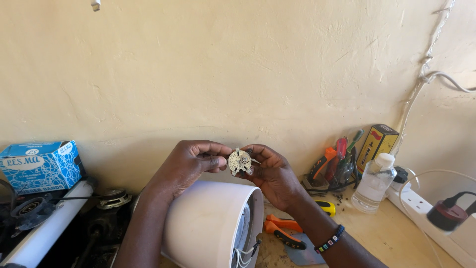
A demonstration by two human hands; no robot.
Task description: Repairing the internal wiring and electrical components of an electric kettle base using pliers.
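We noted a small round metal part (240, 162), disc-shaped with tabs at its rim and a hub at its centre, held up before the wall above a white cylindrical housing (208, 223). The left hand (191, 164) pinched its left edge between thumb and fingertip; the right hand (270, 173) cupped it from the right, fingers closed on the opposite rim. We judged the part light, stiff and thin, its tabs liable to bend, so the rim seemed the safest place to hold, clear of the hub.

Packages: far to the left of the grip, a blue rectangular carton (42, 166) with white scribble pattern and a white label patch stood against the wall. To the right, a yellow-and-black upright box (378, 144) with a red top corner leaned behind a clear plastic bottle (374, 183) with a white cap. Orange-handled pliers (282, 232) lay on the worktop (377, 233) below the right wrist.
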